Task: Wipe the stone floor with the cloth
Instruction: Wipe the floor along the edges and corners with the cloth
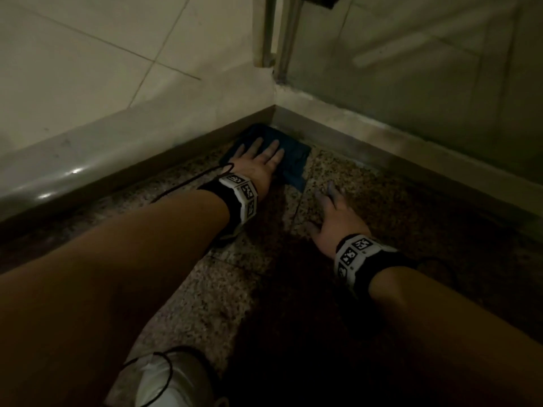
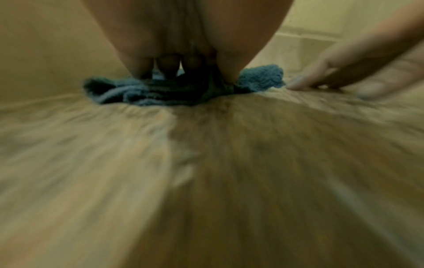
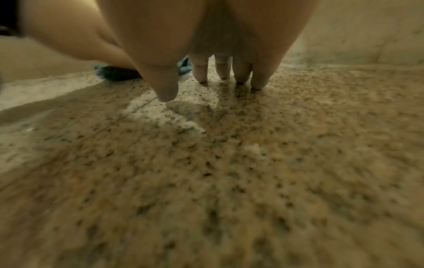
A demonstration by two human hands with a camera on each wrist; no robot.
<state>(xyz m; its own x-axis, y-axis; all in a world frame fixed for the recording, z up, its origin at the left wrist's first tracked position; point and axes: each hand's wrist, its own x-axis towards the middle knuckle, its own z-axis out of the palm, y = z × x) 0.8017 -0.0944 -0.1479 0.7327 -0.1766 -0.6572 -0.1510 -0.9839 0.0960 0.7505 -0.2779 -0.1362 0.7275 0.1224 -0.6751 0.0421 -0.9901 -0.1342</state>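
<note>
A dark blue cloth (image 1: 295, 160) lies crumpled on the speckled stone floor (image 1: 223, 289), pushed into the corner where two walls meet. My left hand (image 1: 258, 160) lies flat on top of it with straight, spread fingers. In the left wrist view the cloth (image 2: 128, 94) bunches under the fingertips (image 2: 165, 70). My right hand (image 1: 335, 212) rests on bare floor to the cloth's right, fingers straight, holding nothing. The right wrist view shows its fingertips (image 3: 222, 72) touching the stone (image 3: 229, 181), with a bit of cloth (image 3: 114, 73) behind.
A tiled wall with a glossy skirting (image 1: 73, 171) runs along the left. A low stone kerb (image 1: 396, 148) under a glass panel closes the far right side. A metal post (image 1: 288, 39) stands at the corner. My knee in light fabric (image 1: 170, 380) is at the bottom.
</note>
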